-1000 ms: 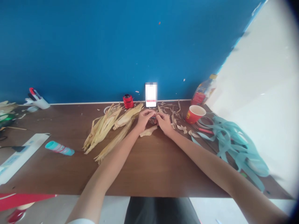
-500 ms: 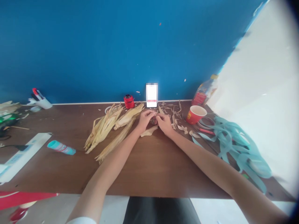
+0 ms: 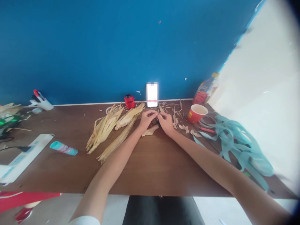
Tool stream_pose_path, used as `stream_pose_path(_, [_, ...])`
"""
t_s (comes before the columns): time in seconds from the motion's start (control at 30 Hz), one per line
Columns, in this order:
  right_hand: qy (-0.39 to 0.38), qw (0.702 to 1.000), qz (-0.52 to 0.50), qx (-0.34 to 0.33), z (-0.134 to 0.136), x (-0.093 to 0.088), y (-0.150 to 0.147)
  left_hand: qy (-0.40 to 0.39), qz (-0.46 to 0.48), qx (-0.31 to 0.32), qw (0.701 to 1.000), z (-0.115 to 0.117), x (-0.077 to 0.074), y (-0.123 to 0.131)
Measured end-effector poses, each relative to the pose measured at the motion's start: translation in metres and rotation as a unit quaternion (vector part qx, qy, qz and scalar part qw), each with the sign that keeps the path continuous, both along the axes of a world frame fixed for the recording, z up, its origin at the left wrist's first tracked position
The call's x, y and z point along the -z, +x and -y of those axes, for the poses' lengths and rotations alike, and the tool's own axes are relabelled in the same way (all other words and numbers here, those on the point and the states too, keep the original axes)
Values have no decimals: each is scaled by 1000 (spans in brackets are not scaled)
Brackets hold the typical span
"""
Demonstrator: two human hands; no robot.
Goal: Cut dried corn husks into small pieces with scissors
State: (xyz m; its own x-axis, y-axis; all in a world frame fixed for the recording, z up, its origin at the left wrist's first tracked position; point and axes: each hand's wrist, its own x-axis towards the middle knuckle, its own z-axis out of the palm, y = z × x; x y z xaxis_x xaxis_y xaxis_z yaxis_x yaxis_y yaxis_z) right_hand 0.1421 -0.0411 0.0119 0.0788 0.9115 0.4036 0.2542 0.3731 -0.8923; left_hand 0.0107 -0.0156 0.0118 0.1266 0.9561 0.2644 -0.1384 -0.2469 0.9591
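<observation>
My left hand [image 3: 147,120] and my right hand [image 3: 166,123] meet at the middle of the brown wooden table [image 3: 150,175]. Their fingertips pinch a small dark object [image 3: 156,122], mostly hidden by my fingers. Under my left hand lies a pale curled corn husk piece [image 3: 150,131]. To the left of that hand are dried corn husk bundles [image 3: 103,131], one with a long loose strip [image 3: 117,143]. Thin husk shreds and cut scraps [image 3: 179,120] lie to the right of my right hand.
A red spool [image 3: 129,101] and a glowing phone [image 3: 152,94] stand by the blue wall. On the right are a red paper cup [image 3: 197,113], a plastic bottle [image 3: 205,92] and teal ribbon loops [image 3: 234,145]. A teal tube [image 3: 63,148] and white power strip [image 3: 28,157] lie left.
My two hands stay together over the same spot, with their fingers drawn slightly closer around the small object. The whole scene has shifted slightly in view.
</observation>
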Motion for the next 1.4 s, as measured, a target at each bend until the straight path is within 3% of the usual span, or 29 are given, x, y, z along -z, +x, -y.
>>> stream_pose_path(0.2, [-2,1000,8,2,-1,0,0,2,-3,-11,1000,-4,4,0])
stream_pose_path(0.5, [24,997,58,47,6,-2,1,10,-16,15,1000,1,-3,-1])
stream_pose_path(1.03, [20,991,119,57,8,-2,-2,67,-59,2,996,2,-4,-3])
stream_pose_path(1.4, [43,987,139,75,8,0,-2,47,-41,16,998,6,-8,-4])
